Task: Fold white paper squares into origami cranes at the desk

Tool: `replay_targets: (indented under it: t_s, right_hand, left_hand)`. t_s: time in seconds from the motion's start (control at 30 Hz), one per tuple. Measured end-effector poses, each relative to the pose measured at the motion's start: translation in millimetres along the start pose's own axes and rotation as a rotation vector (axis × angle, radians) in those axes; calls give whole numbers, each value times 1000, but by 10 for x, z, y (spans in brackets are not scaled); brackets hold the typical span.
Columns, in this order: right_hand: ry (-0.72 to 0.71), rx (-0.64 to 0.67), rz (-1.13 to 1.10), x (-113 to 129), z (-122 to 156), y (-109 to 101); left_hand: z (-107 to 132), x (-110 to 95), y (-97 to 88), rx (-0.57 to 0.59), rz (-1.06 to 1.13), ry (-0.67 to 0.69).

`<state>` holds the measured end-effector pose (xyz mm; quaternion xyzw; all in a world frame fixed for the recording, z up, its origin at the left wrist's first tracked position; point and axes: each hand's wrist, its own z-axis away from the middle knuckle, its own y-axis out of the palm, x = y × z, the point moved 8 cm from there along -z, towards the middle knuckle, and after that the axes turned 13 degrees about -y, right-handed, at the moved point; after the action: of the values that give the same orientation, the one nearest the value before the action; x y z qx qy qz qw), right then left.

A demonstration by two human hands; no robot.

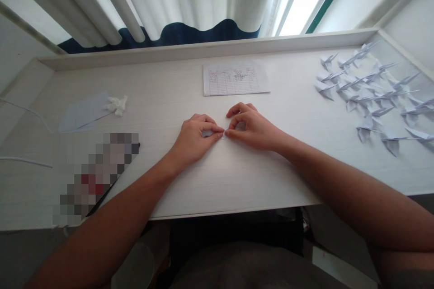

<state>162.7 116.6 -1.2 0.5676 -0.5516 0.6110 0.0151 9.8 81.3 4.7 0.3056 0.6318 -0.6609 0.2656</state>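
Over the middle of the desk, my left hand (198,137) and my right hand (254,128) meet fingertip to fingertip. Each pinches thumb against index finger on a small piece of white paper (223,137). Most of that paper is hidden by the fingers, so its folded shape cannot be made out. The other fingers of my right hand are curled and raised. Off to the right stand several folded white paper cranes (364,83), close together with pointed tips sticking out.
Behind my hands lies a printed form (236,80) with handwriting. At the left are flat paper sheets (83,110), a crumpled tissue (117,105), a white cable (25,159) and a pixelated dark-edged object (101,171). A raised ledge (176,50) runs along the back, below curtains.
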Motion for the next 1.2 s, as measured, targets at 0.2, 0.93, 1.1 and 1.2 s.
replay_targets:
  t_s: [0.2, 0.93, 1.1, 1.2]
  right_hand:
    - [39, -5, 9, -11, -23, 12]
    - [40, 1, 31, -9, -50, 19]
    - [30, -10, 10, -36, -29, -8]
    - [29, -23, 3, -66, -11, -48]
  left_hand:
    - [-8, 2, 4, -7, 11, -11]
    - [-3, -29, -3, 87, -135, 193]
    - [22, -71, 17, 57, -238, 252]
    - [61, -127, 25, 49, -318, 281]
